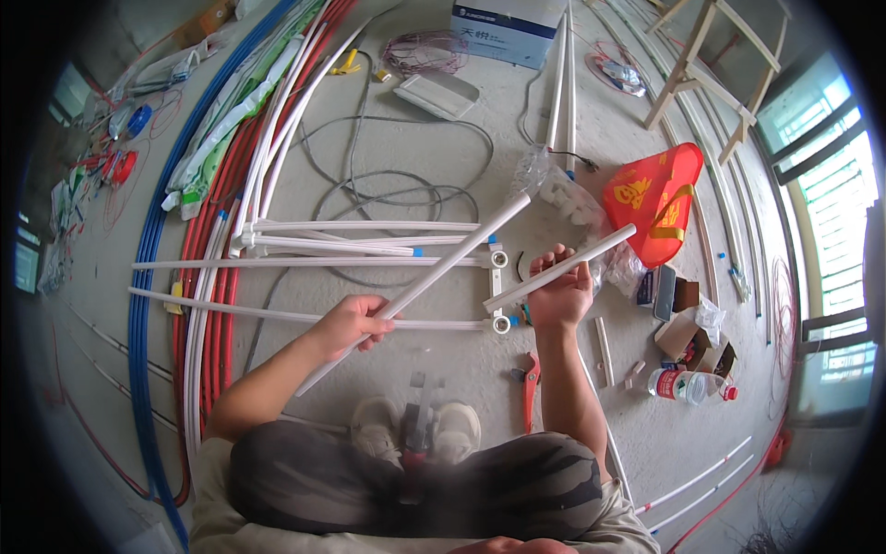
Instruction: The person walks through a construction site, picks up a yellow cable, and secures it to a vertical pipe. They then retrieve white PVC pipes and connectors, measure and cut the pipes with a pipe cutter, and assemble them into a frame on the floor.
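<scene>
Currently, left hand: the left hand is closed around the longer white pipe, thumb on top; the grip sits below mid-length, apparently to steady it on a slant.
Right hand: the right hand holds the shorter white pipe across upturned, curled fingers, seemingly cradled rather than clenched; how firmly, cannot tell.
Pipe positions: both raised before the crouching person, tilted up to the right and apart from each other; the shorter one's lower end overlaps the white two-socket fitting plate in view, contact not determinable.
Fitting plate: on the floor, joined to white pipes running left, probably laid flat for access.
Pipe cutter: red-handled pipe cutter on the floor near the right forearm, presumably parked within reach.
Left stock: blue pipes and red pipes lie lengthwise side by side, likely grouped by colour.
Right side: red bag, plastic bottle on its side, open cardboard box.
</scene>
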Demonstrator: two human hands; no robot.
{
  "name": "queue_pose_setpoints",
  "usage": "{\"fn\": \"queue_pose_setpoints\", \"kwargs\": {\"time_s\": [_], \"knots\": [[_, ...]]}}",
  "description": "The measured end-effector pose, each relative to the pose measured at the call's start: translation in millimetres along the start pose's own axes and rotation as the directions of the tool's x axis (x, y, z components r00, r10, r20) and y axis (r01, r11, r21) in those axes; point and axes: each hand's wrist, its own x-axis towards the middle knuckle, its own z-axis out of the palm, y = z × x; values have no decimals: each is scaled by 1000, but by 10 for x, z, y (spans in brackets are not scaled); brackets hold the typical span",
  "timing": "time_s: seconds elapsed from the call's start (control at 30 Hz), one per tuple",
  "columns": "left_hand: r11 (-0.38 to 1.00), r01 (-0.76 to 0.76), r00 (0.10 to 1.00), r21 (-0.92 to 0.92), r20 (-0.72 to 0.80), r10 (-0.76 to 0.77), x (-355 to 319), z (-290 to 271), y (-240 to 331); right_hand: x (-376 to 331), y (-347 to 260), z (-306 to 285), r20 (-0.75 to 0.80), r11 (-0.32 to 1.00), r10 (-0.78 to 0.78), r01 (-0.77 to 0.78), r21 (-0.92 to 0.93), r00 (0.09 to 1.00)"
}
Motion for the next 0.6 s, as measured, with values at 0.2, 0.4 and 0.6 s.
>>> {"fn": "queue_pose_setpoints", "kwargs": {"time_s": [0.2,0.4,0.6], "knots": [[993,45,998,106,42,-50,104,85,-67,79,-142,-330,-48,999,-44,45,23,998],[986,46,999,159,6,-48,123,46,-124,69,-99,-490,-75,999,-30,27,-37,997],[986,28,999,163,-28,-24,81,17,-112,63,-47,-526,-37,998,30,-32,-50,999]]}}
